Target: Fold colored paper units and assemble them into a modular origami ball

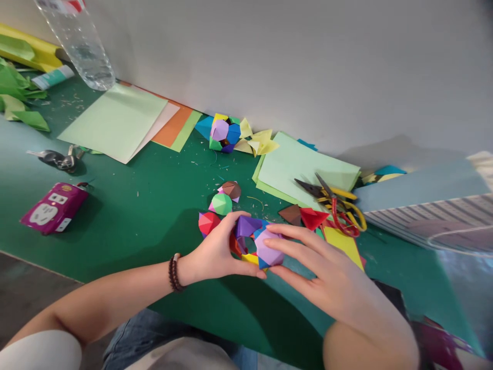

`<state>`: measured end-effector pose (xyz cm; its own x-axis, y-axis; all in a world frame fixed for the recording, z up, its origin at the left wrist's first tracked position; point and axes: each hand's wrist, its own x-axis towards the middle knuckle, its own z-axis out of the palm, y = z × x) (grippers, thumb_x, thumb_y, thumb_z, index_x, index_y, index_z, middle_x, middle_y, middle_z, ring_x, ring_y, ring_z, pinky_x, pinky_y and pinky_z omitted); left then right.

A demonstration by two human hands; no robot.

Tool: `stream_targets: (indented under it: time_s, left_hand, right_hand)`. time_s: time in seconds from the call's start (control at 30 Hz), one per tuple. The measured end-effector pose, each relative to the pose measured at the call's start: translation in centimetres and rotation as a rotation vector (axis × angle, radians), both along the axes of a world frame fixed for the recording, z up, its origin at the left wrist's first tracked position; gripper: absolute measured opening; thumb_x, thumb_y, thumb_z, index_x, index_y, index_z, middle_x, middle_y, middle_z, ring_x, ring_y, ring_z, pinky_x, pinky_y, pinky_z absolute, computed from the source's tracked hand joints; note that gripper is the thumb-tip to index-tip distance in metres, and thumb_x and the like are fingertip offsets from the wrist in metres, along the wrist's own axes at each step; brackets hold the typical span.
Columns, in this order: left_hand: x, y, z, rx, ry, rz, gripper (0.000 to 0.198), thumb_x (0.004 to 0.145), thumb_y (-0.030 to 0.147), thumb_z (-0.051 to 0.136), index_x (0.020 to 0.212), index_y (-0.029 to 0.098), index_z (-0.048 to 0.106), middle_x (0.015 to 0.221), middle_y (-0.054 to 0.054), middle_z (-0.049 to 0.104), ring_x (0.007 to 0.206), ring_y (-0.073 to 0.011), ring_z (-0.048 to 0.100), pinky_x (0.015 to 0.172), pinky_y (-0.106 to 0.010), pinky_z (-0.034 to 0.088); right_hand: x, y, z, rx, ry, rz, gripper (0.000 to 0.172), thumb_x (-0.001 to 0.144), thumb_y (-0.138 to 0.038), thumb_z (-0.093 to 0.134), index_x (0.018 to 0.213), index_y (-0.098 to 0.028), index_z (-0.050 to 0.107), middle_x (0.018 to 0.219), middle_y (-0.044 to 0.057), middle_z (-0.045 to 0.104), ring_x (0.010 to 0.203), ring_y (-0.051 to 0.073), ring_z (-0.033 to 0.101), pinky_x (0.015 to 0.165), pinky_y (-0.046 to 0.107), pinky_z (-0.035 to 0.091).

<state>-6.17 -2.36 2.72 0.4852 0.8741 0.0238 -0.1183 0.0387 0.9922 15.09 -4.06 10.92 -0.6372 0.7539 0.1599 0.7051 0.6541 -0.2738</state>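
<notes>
Between my two hands is a folded-paper ball [270, 246] with lilac, purple, blue, yellow and red faces and an opening in its middle. My left hand [215, 252] grips its left side, thumb underneath and fingers behind. From the right, my right hand [321, 262] presses its fingertips onto the lilac face, with the thumb low on the edge. Just beyond my left hand lie small folded units: a red one [208, 223], a green one [221, 204] and a brown one [231, 190]. My palms hide part of the ball.
A second paper ball [222, 132] rests by the wall. Paper sheets [115, 121] lie left, more sheets [304, 162] right, with scissors [342, 203] on them. A bottle [87, 54], glue stick [53, 77], keys [57, 158] and a purple packet [56, 208] are at left; a box [431, 205] stands right.
</notes>
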Motion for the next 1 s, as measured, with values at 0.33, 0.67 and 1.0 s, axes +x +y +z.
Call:
stream_targets:
  time_s: [0.33,0.67,1.0]
  left_hand:
    - [0.0,0.0,0.3,0.003,-0.005,0.002,0.088,0.056,0.035,0.093,0.127,0.021,0.042,0.121,-0.011,0.06,0.113,-0.0295,0.062,0.097,-0.044,0.052]
    - [0.0,0.0,0.4,-0.001,-0.003,0.035,0.09,0.057,0.035,0.092,0.129,0.022,0.041,0.123,-0.011,0.058,0.113,-0.029,0.062,0.097,-0.043,0.053]
    - [-0.1,0.2,0.2,0.038,0.033,0.085,0.082,0.065,0.039,0.088,0.129,0.02,0.041,0.12,-0.011,0.06,0.109,-0.0272,0.063,0.093,-0.041,0.054]
  right_hand:
    - [-0.2,0.4,-0.7,-0.009,0.006,0.009,0.033,0.097,-0.029,0.054,0.13,-0.027,0.052,0.13,0.01,0.061,0.113,0.026,0.065,0.089,0.041,0.06]
    - [-0.4,0.9,-0.8,-0.08,0.079,-0.003,0.036,0.095,-0.022,0.056,0.131,-0.028,0.053,0.133,0.01,0.059,0.117,0.023,0.063,0.092,0.035,0.059]
    - [-0.3,1.6,-1.4,-0.169,0.151,-0.065,0.034,0.093,-0.019,0.06,0.124,-0.032,0.059,0.134,0.007,0.058,0.119,0.022,0.063,0.089,0.034,0.061]
